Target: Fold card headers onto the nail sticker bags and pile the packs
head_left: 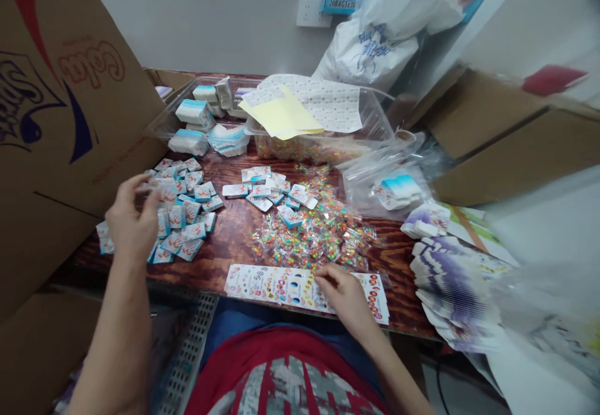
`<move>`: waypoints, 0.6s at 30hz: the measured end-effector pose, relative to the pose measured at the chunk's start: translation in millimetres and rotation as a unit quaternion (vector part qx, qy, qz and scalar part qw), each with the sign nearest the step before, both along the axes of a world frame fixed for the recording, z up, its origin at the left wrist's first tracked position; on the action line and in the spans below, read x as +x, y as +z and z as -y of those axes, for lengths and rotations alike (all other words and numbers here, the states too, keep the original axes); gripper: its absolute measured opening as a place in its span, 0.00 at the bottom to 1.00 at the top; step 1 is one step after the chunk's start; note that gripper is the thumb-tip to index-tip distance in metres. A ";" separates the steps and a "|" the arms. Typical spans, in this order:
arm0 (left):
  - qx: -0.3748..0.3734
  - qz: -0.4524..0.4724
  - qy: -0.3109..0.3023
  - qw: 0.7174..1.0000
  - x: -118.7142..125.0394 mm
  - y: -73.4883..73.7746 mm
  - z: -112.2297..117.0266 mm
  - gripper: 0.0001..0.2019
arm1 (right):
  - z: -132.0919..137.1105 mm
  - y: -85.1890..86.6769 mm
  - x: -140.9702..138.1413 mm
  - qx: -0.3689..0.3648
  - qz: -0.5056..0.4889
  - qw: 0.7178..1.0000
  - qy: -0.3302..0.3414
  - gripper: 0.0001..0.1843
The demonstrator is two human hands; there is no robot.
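The right hand (344,296) lay on a long paper sheet with bright printed pictures (276,289), near the front edge of the wooden counter (403,305). Its fingers were bent and touched the sheet, but I could not tell if they gripped it. The left hand (134,218) was up in the air over a pile of small white and blue cards (185,215) on the left part of the counter. Its fingers were curled, and I could not tell if they held a card.

A second pile of cards (267,190) sat in the middle of the counter. Just in front of it lay lots of tiny clear bags of colored bits (314,240). At the back of the counter stood a clear plastic tub with stacks of cards (194,115) and a clear tub (370,124) under a dotted sheet (328,105) and yellow paper (281,115). A clear bag with cards (398,190) lay on the right part of the counter, and a heap of purple and white cards (450,290) lay at its right end.
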State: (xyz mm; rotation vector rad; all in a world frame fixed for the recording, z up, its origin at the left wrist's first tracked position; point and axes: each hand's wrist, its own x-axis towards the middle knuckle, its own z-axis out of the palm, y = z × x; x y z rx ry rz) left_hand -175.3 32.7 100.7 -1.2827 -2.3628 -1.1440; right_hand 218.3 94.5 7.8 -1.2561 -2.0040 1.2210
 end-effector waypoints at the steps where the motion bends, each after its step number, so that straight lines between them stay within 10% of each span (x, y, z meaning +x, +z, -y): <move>1: -0.025 -0.032 0.030 0.999 -11.4 3.6 1.2 0.20 | 3.8 -0.8 0.0 0.038 0.037 0.998 0.023 0.06; 6: -0.050 -0.115 0.037 0.991 -4.3 -5.8 1.5 0.23 | 20.1 -2.4 -4.9 0.160 0.157 0.971 0.084 0.10; 18: -0.046 0.101 -0.304 0.946 146.8 -38.0 -3.8 0.11 | -22.9 -2.0 -3.5 0.062 0.121 0.973 0.188 0.17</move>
